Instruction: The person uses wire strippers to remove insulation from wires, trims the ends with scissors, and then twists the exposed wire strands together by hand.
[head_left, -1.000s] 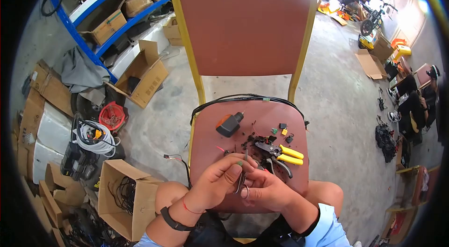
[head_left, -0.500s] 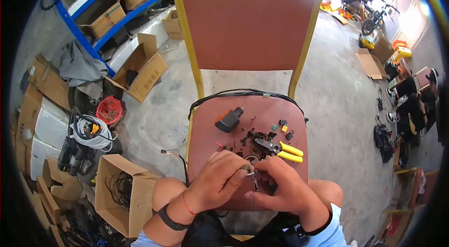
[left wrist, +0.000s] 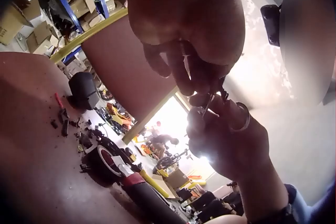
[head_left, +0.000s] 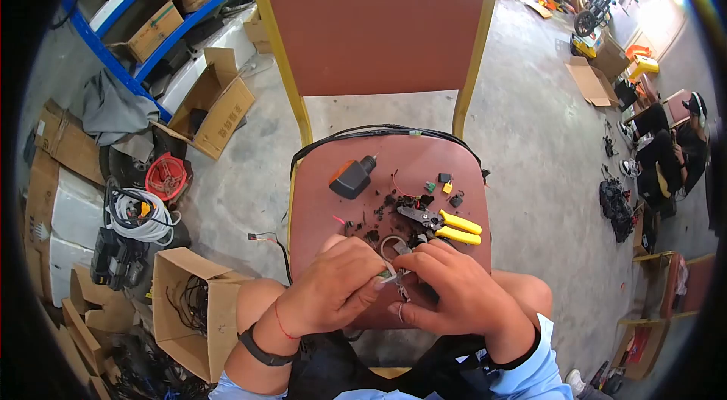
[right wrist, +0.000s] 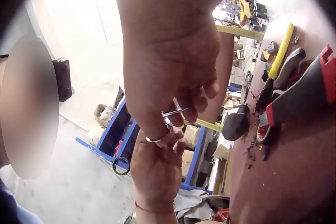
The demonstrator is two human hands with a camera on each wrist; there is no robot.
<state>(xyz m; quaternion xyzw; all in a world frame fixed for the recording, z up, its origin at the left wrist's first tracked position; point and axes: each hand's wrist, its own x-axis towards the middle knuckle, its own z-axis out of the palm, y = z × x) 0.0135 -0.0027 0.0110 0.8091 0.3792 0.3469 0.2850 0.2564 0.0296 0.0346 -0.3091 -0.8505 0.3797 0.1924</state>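
Note:
Over the front of the chair seat, my left hand pinches a small green-and-white piece between thumb and fingers. Close beside it, my right hand, with a ring on one finger, holds a thin shiny metal piece; its exact kind I cannot tell. In the right wrist view, the metal piece shows between the fingertips of both hands, which nearly meet. Just beyond the hands lie a roll of tape and yellow-handled wire strippers. A red-and-black handle lies near the tape roll.
An orange-and-black lamp, small connectors and dark scraps lie on the red seat. Black cable runs along its back edge. A cardboard box of wires stands at left; a seated person is at far right.
My right hand has turned over, knuckles now up, and its fingers have spread somewhat. The left hand has also rolled knuckles up. The tape roll has come into view as the hands shifted.

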